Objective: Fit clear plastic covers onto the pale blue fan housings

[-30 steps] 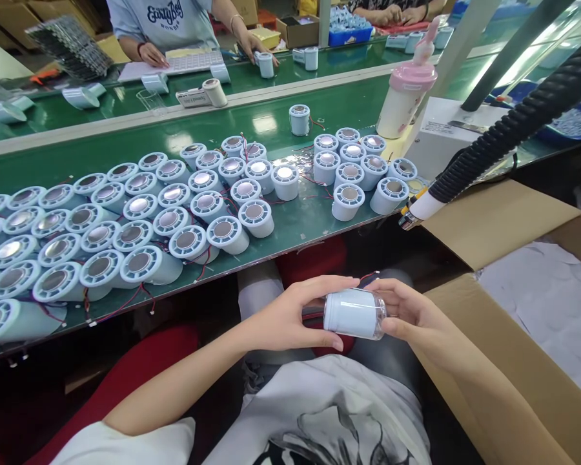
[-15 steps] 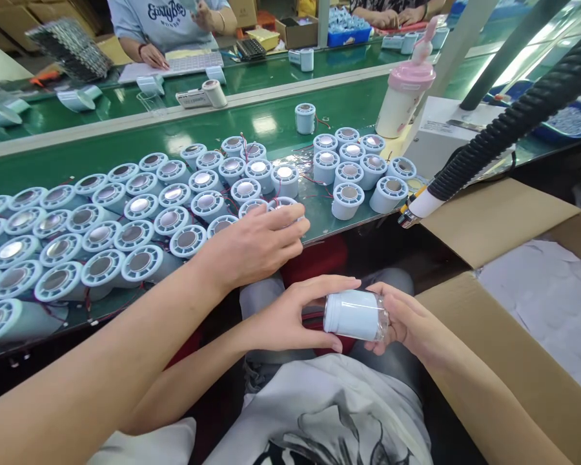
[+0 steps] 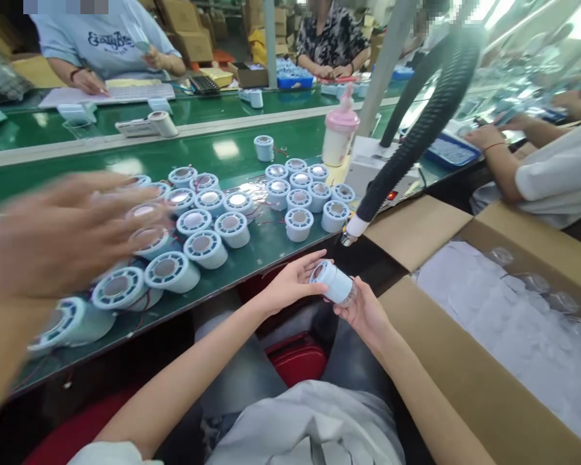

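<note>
Over my lap I hold a light-blue cylindrical housing [image 3: 336,282] tilted, its ringed end facing up and left. My left hand [image 3: 295,282] is closed around that end, thumb on the near side. My right hand [image 3: 365,314] grips the opposite end, where a clear plastic cup [image 3: 351,296] fits around the housing. On the bench edge ahead stand several similar light-blue housings [image 3: 206,248] with slotted rims, grey round centres and thin red wires. A second group of housings [image 3: 299,223] stands further right.
A co-worker's blurred hand [image 3: 77,232] reaches over the housings at left. An open cardboard box [image 3: 445,349] with white sheets and clear cups lies at right. A black flexible hose [image 3: 416,139] hangs near a pink-lidded cup [image 3: 340,135]. People sit across the green bench [image 3: 198,152].
The view has turned right. The co-worker's hand has moved left, away from the housings near me. The housing I hold is now tilted, ringed end upward, and my left hand has closed on it.
</note>
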A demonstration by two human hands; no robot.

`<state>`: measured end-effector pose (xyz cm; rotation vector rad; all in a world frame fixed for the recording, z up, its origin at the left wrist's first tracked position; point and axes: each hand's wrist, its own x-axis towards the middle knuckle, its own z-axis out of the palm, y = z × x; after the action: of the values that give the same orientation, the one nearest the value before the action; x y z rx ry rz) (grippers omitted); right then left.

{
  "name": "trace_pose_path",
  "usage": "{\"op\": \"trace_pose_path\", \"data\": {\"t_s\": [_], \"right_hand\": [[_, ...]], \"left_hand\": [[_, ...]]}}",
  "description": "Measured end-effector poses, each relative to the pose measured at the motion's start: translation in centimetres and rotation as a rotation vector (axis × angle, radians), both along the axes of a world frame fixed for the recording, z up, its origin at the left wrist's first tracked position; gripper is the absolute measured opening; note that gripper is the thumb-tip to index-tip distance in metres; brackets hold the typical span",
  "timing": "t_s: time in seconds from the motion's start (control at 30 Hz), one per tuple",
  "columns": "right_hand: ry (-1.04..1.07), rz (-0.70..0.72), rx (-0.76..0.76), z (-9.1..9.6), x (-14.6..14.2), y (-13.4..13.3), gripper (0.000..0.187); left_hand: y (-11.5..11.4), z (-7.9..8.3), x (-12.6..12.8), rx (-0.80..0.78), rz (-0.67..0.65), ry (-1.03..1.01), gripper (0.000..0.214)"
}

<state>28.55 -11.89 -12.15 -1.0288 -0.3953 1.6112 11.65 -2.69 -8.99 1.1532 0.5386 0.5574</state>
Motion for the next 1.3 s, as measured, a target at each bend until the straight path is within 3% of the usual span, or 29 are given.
{"op": "trace_pose_path", "data": {"t_s": [0.17, 0.27, 0.43, 0.63, 0.73, 0.87, 1.07, 1.2, 1.3], "right_hand": [[0.021, -0.128, 0.017, -0.4, 1.4, 2.4, 0.026], [0.039, -0.132, 0.013, -0.2, 1.7, 3.4, 0.028], [0.052, -0.062, -0.009, 0.7, 1.6, 4.3, 0.035], [0.000, 0.028, -0.031, 2.3, 0.9, 3.3, 0.035], [-0.040, 0.052, -0.025, 3.2, 0.4, 2.1, 0.031], [-0.069, 0.138, -0.035, 4.4, -0.2, 0.6, 0.032], [-0.047, 0.386, -0.152, 5.8, -0.3, -1.2, 0.054], [-0.047, 0.562, -0.210, 5.8, -0.4, -2.3, 0.070], [-0.293, 0.493, -0.014, 5.3, -0.3, -3.5, 0.076]], "left_hand": [[3.6, -0.3, 3.8, 0.008, -0.031, 0.018, 0.081], [4.8, 0.3, 4.0, 0.030, -0.049, 0.050, 0.075], [5.0, 1.2, 2.9, 0.070, -0.063, 0.108, 0.066], [3.1, 2.8, 0.3, 0.131, -0.109, 0.132, 0.058], [1.6, 3.8, -0.8, 0.248, -0.144, 0.109, 0.054], [-0.2, 4.6, -1.9, 0.407, -0.159, 0.156, 0.066], [-2.5, 4.9, -3.3, 0.572, -0.157, 0.180, 0.068], [-4.2, 5.7, -3.9, 0.509, -0.141, 0.245, 0.061], [-5.2, 6.6, -4.2, 0.376, -0.122, 0.274, 0.061]]}}
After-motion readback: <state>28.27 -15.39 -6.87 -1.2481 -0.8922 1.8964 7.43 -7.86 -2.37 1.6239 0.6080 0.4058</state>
